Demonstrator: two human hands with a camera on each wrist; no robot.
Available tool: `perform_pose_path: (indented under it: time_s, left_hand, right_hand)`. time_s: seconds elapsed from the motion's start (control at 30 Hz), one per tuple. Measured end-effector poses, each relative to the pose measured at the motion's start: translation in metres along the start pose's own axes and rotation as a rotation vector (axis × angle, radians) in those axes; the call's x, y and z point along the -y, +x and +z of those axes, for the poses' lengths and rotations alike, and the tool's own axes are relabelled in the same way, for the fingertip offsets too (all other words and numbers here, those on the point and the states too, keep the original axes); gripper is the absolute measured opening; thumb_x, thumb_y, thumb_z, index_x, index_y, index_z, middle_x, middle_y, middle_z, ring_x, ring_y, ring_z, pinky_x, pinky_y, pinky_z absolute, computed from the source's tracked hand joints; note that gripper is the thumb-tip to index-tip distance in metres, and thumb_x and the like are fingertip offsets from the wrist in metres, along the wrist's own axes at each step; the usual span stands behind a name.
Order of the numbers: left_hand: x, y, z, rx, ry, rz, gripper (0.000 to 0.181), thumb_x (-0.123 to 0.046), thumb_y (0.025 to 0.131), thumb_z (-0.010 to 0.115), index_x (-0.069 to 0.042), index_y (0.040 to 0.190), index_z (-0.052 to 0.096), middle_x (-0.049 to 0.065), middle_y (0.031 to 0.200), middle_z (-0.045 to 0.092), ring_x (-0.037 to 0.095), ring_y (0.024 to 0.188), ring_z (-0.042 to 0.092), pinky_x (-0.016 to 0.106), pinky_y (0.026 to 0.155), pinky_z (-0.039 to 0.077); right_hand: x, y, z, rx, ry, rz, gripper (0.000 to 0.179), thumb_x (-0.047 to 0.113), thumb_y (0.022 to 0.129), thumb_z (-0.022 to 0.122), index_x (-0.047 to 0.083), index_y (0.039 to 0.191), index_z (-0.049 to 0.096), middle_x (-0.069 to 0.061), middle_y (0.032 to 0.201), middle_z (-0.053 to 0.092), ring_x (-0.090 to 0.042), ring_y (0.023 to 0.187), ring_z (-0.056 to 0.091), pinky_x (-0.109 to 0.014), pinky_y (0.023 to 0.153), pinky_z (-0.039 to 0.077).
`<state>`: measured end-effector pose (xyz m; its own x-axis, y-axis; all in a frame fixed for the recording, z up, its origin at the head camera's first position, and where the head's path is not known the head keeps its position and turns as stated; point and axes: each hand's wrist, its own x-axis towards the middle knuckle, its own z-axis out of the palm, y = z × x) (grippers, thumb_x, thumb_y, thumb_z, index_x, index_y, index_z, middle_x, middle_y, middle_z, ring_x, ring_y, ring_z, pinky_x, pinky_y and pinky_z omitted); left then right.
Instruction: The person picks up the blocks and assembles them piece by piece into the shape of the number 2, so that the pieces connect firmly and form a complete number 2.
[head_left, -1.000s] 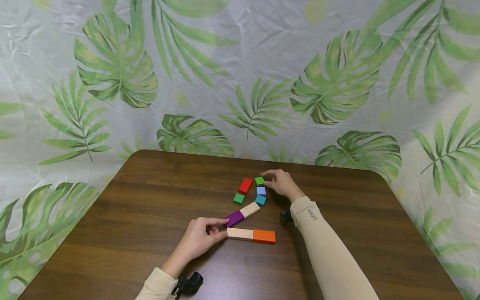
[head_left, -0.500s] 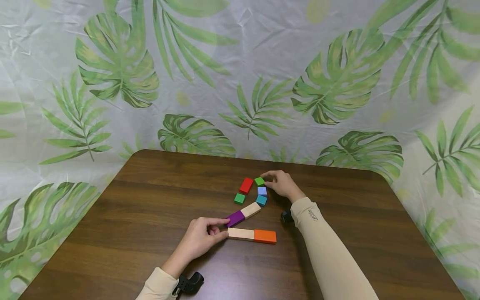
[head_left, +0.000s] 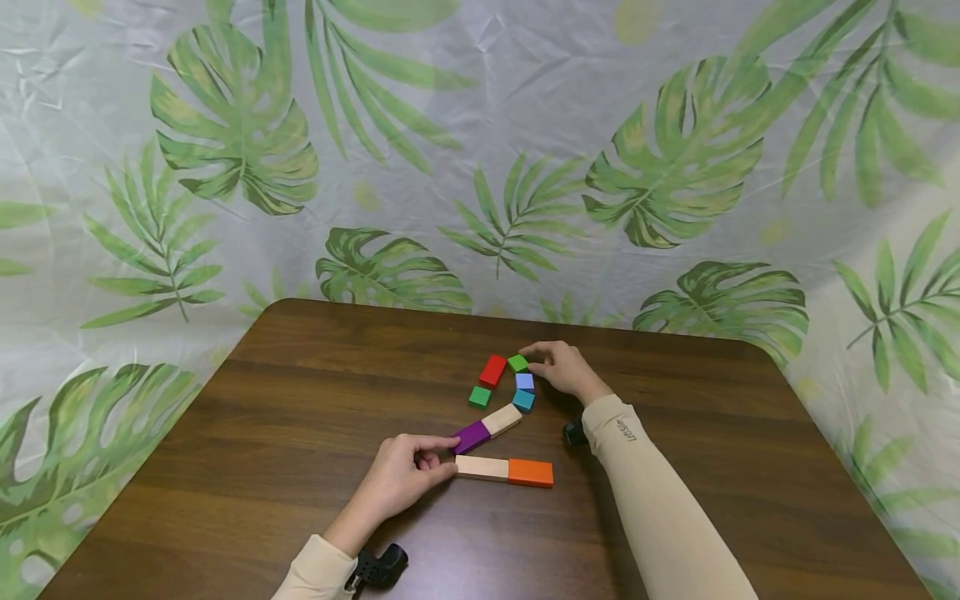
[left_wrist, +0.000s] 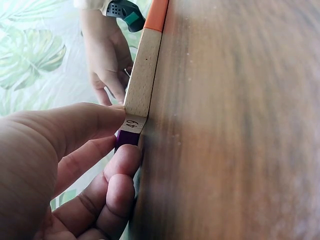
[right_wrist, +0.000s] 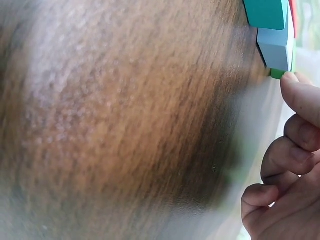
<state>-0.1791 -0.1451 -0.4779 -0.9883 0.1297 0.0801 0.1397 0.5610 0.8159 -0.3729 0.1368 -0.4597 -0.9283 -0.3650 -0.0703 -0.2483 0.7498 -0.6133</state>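
Note:
My right hand [head_left: 566, 368] pinches a small light green block [head_left: 517, 363] between thumb and index finger at the far end of a curved row. Below it in that row come a lavender-blue block [head_left: 524, 382], a teal block [head_left: 523, 401], a plain wooden block [head_left: 502, 422] and a purple block [head_left: 472, 437]. The index finger of my left hand [head_left: 401, 475] touches the purple block's left end. Its thumb touches the end of a second wooden block [head_left: 482, 468], which carries the number 49 in the left wrist view. An orange block [head_left: 531, 472] adjoins that one.
A red block [head_left: 492, 371] and a darker green block [head_left: 480, 397] lie left of the curved row. All of them are on a brown wooden table [head_left: 300, 400]. Behind it hangs a leaf-patterned cloth [head_left: 525, 108]. Both wrists wear black cameras [head_left: 382, 567].
The light green block has shifted very slightly left and turned a little under my right fingers. My left hand has stayed in place.

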Motion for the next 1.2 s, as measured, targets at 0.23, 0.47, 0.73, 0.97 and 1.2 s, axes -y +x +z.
perform_pose_path:
  time_s: [0.23, 0.47, 0.73, 0.97, 1.2]
  left_hand:
    - [0.0001, 0.0003, -0.0005, -0.007, -0.015, 0.010, 0.028, -0.015, 0.086, 0.089, -0.015, 0.114, 0.085, -0.008, 0.068, 0.063, 0.000, 0.059, 0.049, 0.018, 0.055, 0.038]
    - [-0.0007, -0.0001, -0.0003, -0.011, -0.030, 0.015, 0.028, -0.016, 0.086, 0.090, -0.015, 0.113, 0.086, -0.007, 0.069, 0.064, 0.000, 0.060, 0.050, 0.018, 0.055, 0.039]
    - [-0.0002, 0.0005, -0.0001, -0.001, -0.003, -0.010, 0.027, -0.015, 0.087, 0.088, -0.015, 0.114, 0.086, -0.010, 0.068, 0.062, -0.001, 0.059, 0.048, 0.017, 0.055, 0.038]
    - [-0.0005, 0.0002, -0.0001, 0.000, -0.004, -0.012, 0.027, -0.015, 0.087, 0.088, -0.015, 0.114, 0.085, -0.010, 0.068, 0.062, 0.000, 0.060, 0.049, 0.018, 0.055, 0.039]
    - [-0.0012, 0.0001, -0.0006, 0.001, 0.001, -0.012, 0.028, -0.015, 0.087, 0.088, -0.016, 0.114, 0.085, -0.009, 0.069, 0.063, 0.001, 0.060, 0.051, 0.018, 0.056, 0.041]
  right_hand:
    - [0.0015, 0.0004, 0.0000, 0.003, -0.004, -0.011, 0.035, 0.015, 0.107, 0.066, 0.015, 0.141, 0.071, -0.002, 0.069, 0.049, -0.017, 0.059, 0.044, -0.030, 0.062, 0.041]
    - [0.0041, -0.0006, -0.0001, 0.010, -0.003, -0.015, 0.035, 0.014, 0.107, 0.066, 0.015, 0.141, 0.071, -0.002, 0.069, 0.048, -0.017, 0.060, 0.044, -0.031, 0.062, 0.041]
    - [0.0039, -0.0004, 0.0004, 0.004, -0.007, -0.017, 0.034, 0.013, 0.107, 0.066, 0.014, 0.140, 0.071, -0.003, 0.070, 0.049, -0.017, 0.061, 0.044, -0.031, 0.062, 0.040]
    - [0.0021, -0.0001, -0.0003, 0.010, -0.015, -0.021, 0.034, 0.013, 0.107, 0.066, 0.015, 0.141, 0.071, -0.004, 0.073, 0.051, -0.018, 0.063, 0.045, -0.031, 0.063, 0.041]
    - [0.0010, -0.0002, -0.0004, 0.015, -0.009, -0.040, 0.034, 0.012, 0.107, 0.066, 0.014, 0.140, 0.072, -0.005, 0.075, 0.052, -0.018, 0.065, 0.044, -0.031, 0.064, 0.040]
